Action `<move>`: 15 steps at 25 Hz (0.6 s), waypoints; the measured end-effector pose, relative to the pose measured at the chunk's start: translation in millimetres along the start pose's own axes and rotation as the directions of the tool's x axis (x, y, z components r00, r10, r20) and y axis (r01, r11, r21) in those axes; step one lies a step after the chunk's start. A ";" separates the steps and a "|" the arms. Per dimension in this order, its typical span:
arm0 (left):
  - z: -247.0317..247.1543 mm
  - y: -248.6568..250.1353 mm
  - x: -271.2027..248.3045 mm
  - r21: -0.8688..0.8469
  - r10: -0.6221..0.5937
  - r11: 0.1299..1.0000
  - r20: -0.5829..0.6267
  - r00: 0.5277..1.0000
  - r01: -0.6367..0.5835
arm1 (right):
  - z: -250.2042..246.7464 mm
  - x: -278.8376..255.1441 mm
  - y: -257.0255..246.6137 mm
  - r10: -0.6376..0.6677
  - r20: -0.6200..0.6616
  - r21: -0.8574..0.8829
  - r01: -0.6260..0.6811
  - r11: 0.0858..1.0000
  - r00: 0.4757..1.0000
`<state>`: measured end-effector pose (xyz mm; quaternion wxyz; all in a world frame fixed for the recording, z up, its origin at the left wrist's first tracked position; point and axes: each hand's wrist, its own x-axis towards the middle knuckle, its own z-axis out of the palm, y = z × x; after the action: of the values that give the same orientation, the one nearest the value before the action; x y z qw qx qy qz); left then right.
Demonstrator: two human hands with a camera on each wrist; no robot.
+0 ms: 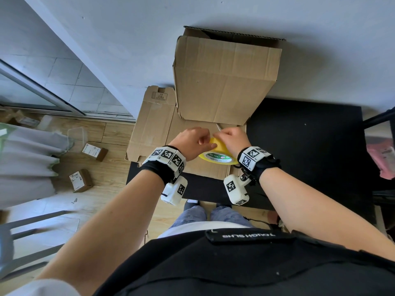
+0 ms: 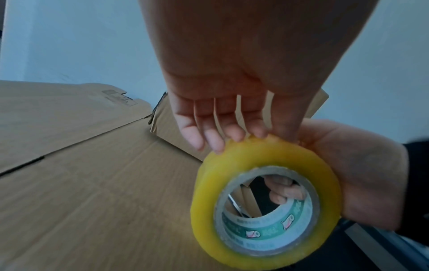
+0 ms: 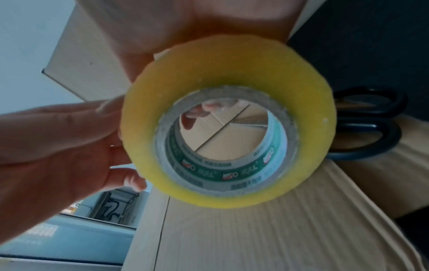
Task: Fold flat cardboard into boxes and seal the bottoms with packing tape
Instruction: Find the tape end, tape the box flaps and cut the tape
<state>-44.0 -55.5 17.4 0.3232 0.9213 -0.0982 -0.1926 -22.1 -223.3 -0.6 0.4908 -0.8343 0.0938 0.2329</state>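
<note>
Tape roll [image 1: 218, 156] gripped in our right hand [image 1: 232, 138], left hand [image 1: 192, 139] fingers [image 2: 234, 133] pinching its rim, we should feel slowly for the loose end.

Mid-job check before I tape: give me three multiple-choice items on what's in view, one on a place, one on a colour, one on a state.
1. Where do the scissors lie?
A. On the floor
B. On the flat cardboard sheet
C. Inside a box

2. What colour is the packing tape roll?
A. Brown
B. Blue
C. Yellow

3. How is the roll held?
A. Lying loose, untouched
B. Hanging from a hook
C. Gripped by the right hand, fingers through its core

Answers:
1 B: the right wrist view shows the black handles resting on the sheet, just beside the roll.
2 C: the roll shows yellow in all three views.
3 C: the left wrist view shows the right palm wrapped round the roll, with fingers showing inside the core.
</note>
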 end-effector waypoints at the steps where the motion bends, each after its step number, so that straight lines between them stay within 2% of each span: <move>1: -0.8 0.7 -0.4 0.005 0.002 1.000 0.035 0.999 -0.002 | 0.7 1.3 0.0 -0.034 0.004 -0.061 0.034 0.998 0.999; 3: -0.6 2.8 -3.0 0.034 0.005 0.999 0.044 0.999 -0.007 | 1.9 2.0 -0.2 -0.077 0.009 -0.136 0.077 0.988 0.997; 6: -2.3 9.7 -7.1 0.046 -0.017 0.999 0.008 1.000 0.016 | 2.8 2.7 -1.1 -0.094 -0.006 -0.144 0.092 0.985 0.996; 12: -9.8 26.2 -3.0 0.068 -0.123 0.992 0.225 0.967 0.110 | 4.8 3.7 -0.4 -0.133 -0.051 -0.225 0.119 0.967 0.990; 15: -11.8 25.1 0.0 0.069 -0.129 0.991 0.259 0.957 0.115 | 5.9 3.6 -0.7 -0.130 -0.084 -0.231 0.108 0.967 0.988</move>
<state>-40.5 -68.3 41.7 0.2703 0.9002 -0.0880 -0.3299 -20.4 -217.7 -4.1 0.4009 -0.8992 0.0405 0.1706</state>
